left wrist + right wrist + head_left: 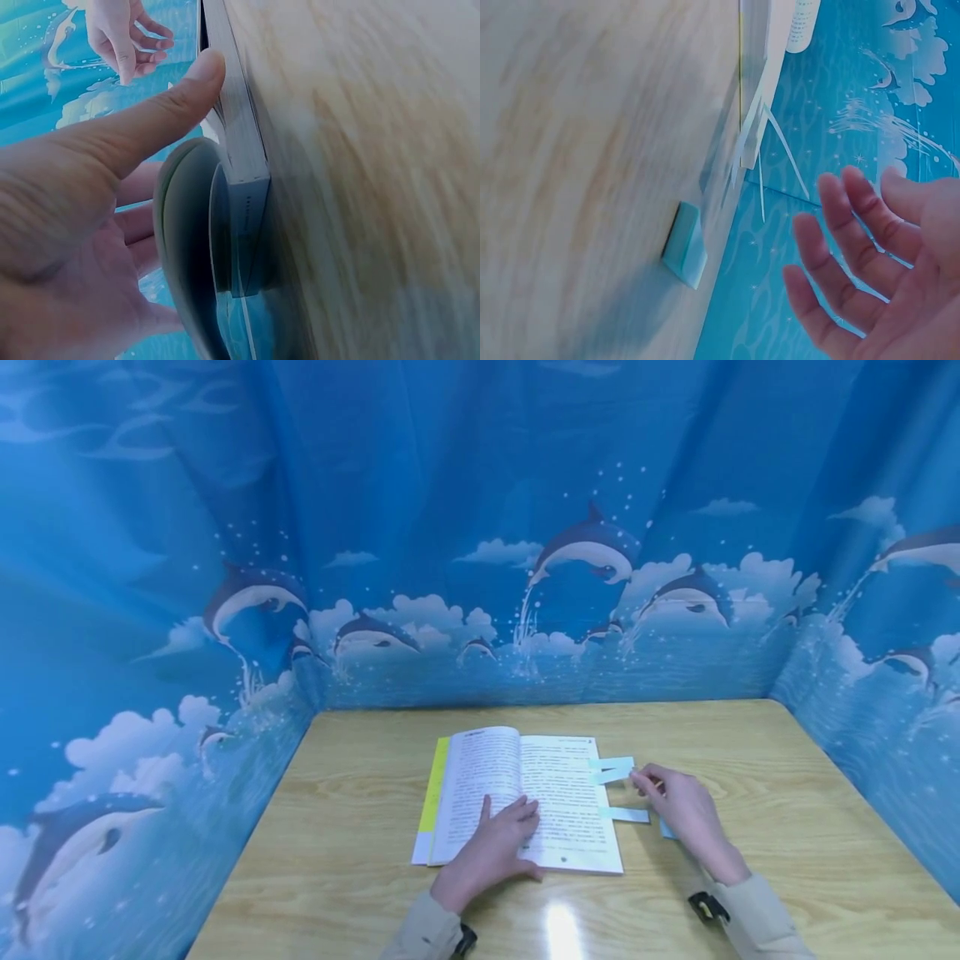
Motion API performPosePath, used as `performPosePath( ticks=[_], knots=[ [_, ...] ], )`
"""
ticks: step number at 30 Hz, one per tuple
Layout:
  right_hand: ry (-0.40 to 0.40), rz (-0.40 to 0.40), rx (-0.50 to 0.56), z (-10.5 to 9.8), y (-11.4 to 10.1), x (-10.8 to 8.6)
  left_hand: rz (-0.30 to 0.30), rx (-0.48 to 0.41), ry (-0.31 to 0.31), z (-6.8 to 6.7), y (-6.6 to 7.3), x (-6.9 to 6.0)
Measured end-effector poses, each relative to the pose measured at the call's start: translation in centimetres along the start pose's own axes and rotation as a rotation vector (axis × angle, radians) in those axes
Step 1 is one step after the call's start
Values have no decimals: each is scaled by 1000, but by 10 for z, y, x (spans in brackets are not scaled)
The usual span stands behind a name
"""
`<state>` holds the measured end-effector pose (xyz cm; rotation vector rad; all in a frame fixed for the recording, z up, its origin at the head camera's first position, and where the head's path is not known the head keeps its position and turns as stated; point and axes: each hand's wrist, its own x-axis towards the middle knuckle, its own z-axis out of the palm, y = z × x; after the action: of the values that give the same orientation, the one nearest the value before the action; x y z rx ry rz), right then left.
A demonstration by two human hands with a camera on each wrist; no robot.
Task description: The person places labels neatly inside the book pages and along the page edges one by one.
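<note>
An open book (558,793) lies on the table, its pages printed with lines of text. My left hand (501,839) rests on the lower middle of the spread, fingers spread; in the left wrist view its thumb (176,109) lies at the book's edge and a page curves up. Pale blue paper strips stick out past the right page: a pair near the top, upper strip (618,762), and a lower strip (628,814). Beside the upper pair is my right hand (684,802). The right wrist view shows its fingers (847,289) loosely bent, apart from the strips, with nothing visibly held.
A small light-blue block, likely a pad of strips (684,244), lies on the wooden table (795,827) under my right hand. A yellow cover flap (433,785) shows along the book's left side. A blue dolphin-print curtain (450,527) stands behind and beside the table.
</note>
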<state>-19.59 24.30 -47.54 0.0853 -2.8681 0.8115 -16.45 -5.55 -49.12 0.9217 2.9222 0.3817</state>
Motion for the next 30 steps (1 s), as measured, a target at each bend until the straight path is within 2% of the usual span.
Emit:
performPosePath(
  ticks=[8,18,25,30],
  knots=[
    [55,-12,13,1,4,1,28,-4,50,0,-4,-2],
    [98,-24,34,0,12,2,26,-34,50,-1,-8,-6],
    [87,-27,46,-5,17,2,41,-89,94,1,-10,-15],
    [79,-12,59,-8,23,3,36,-96,111,2,-10,-23]
  ],
)
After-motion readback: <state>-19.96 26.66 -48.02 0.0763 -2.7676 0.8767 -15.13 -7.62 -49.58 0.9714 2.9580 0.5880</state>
